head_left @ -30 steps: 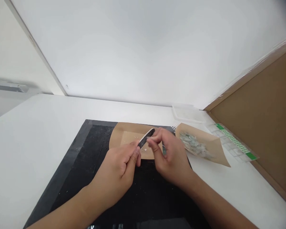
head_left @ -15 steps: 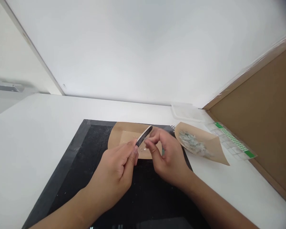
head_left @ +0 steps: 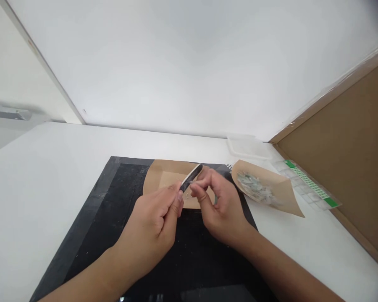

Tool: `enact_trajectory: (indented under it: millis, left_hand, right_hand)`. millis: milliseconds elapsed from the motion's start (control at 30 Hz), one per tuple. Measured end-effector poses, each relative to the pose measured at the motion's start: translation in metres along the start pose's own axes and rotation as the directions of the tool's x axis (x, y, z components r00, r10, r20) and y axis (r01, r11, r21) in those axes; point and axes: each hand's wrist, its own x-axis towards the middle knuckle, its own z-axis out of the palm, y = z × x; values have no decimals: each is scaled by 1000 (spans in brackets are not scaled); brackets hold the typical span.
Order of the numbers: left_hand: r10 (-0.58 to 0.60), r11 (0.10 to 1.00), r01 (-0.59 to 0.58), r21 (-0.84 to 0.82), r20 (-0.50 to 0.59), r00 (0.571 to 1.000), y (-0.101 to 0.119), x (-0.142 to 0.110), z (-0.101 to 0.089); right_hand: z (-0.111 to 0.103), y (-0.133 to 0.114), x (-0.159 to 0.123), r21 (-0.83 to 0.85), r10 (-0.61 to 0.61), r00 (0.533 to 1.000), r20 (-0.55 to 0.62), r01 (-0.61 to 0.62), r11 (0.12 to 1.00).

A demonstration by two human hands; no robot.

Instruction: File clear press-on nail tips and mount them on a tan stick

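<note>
My left hand [head_left: 154, 222] is closed around the near end of a slim dark file [head_left: 191, 178] with a pale edge, which points up and to the right. My right hand [head_left: 219, 201] is pinched shut right beside the file's middle, thumb and forefinger pressed on something too small to make out. Both hands hover over a round brown paper sheet [head_left: 164, 178] that lies on a black mat [head_left: 113, 209].
To the right lies a folded brown paper [head_left: 283, 195] carrying a heap of small pale green chips [head_left: 255, 188]. Behind it are a clear plastic lid [head_left: 244, 147] and a clear strip with green markings [head_left: 305, 182]. A brown board [head_left: 349, 155] walls the right side.
My right hand's pinch has slid slightly back along the file; the left hand and file have barely shifted.
</note>
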Motion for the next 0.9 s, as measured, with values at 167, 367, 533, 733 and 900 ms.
enact_trajectory:
  millis: [167, 367, 533, 733, 900]
  left_hand:
    - [-7, 1000, 7, 1, -7, 1000, -1, 0, 1]
    - [37, 999, -36, 23, -34, 999, -2, 0, 2]
    - [59, 998, -57, 39, -44, 997, -3, 0, 3]
    - [58, 997, -55, 59, -54, 997, -5, 0, 2]
    - [42, 997, -39, 63, -49, 998, -3, 1, 0]
  right_hand:
    - [1, -2, 0, -24, -4, 999, -37, 3, 1000]
    - [2, -4, 0, -73, -17, 999, -51, 14, 997]
    - [1, -6, 1, -58, -28, 999, 27, 29, 998]
    - [4, -8, 1, -69, -51, 998, 44, 54, 996]
    - [5, -7, 1, -92, -49, 999, -20, 47, 995]
